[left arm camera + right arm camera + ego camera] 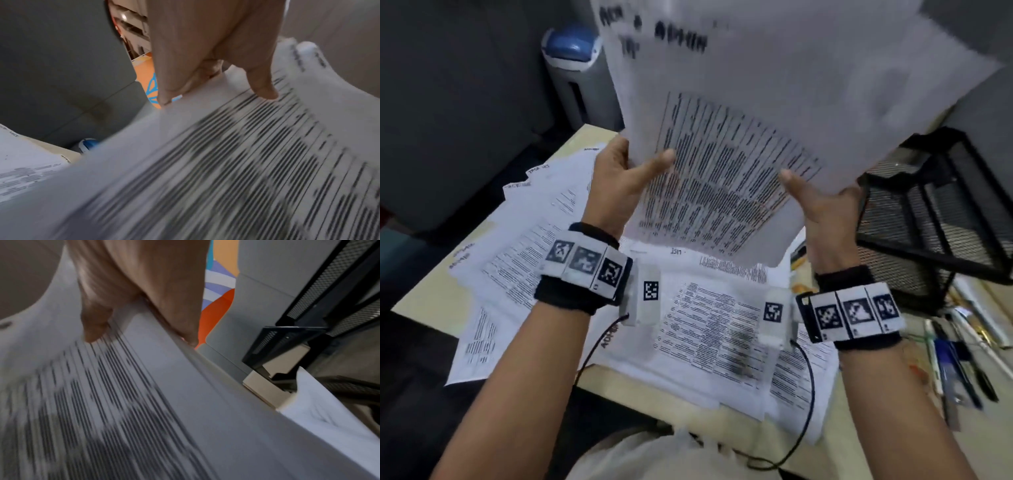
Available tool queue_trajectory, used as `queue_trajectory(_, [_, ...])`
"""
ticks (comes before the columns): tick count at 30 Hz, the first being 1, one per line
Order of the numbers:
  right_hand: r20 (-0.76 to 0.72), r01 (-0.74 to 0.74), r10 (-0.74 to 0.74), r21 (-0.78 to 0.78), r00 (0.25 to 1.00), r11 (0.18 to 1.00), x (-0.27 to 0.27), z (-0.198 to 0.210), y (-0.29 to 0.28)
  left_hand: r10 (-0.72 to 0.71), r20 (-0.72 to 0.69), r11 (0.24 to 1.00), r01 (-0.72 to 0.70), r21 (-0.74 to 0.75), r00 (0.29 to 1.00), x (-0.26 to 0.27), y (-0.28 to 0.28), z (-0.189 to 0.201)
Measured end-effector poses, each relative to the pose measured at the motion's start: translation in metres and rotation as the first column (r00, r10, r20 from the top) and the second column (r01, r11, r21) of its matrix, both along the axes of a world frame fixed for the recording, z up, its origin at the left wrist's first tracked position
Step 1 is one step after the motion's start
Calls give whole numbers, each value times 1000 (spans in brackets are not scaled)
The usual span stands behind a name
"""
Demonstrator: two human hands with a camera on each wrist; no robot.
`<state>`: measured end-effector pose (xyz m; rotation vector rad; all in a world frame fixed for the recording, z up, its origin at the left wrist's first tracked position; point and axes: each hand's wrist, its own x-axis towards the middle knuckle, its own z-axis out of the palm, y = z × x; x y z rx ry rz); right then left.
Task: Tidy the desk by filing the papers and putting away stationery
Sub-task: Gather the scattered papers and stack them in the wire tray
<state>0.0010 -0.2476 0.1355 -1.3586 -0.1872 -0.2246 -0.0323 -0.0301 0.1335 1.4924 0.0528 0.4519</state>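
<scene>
1. Right now the held stack of papers (739,144) is up in the air above the desk (431,291), tilted toward the person, one hand on each side edge. Its print is blurred, apart from a handwritten heading near the top that seems to read "ADMIN".
2. On the near side, the left hand (619,178) pinches the left edge: the thumb (261,86) presses the printed face and the fingers curl behind the sheets. The right hand (822,209) does the same on the right edge, thumb (92,331) on the front, fingers tucked behind and mostly hidden.
3. Beneath them, loose printed sheets (705,325) lie fanned and overlapping across the desk, still unfiled.
4. To the right stands a black mesh tray rack (941,212), and just below it pens and markers (955,370) lie scattered on the desk.
5. Further back, on the floor to the left, stands a bin with a blue lid (575,68).
6. I'd say the step is squaring this bundle before filing it. Done well, that means loosening both pinches slightly, tapping the lower edge on a bare patch of desk so the sheets align, then sliding them flat into a tray. The stack bows between the hands, so a loose grip risks sheets slipping out.
</scene>
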Motion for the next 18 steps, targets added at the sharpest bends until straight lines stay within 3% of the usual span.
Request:
queue_trajectory(8, [-89, -28, 14, -159, 996, 987, 0, -31, 12, -33, -124, 998, 39, 41, 992, -8, -5, -42])
queue_trajectory(14, [-295, -47, -21, -219, 955, 975, -8, -81, 16, -92, -445, 980, 159, 117, 891, -24, -11, -97])
queue_trajectory(18, [-286, 7, -77, -237, 955, 972, -6, -74, -5, -61, -447, 961, 174, 215, 893, -13, -26, -77])
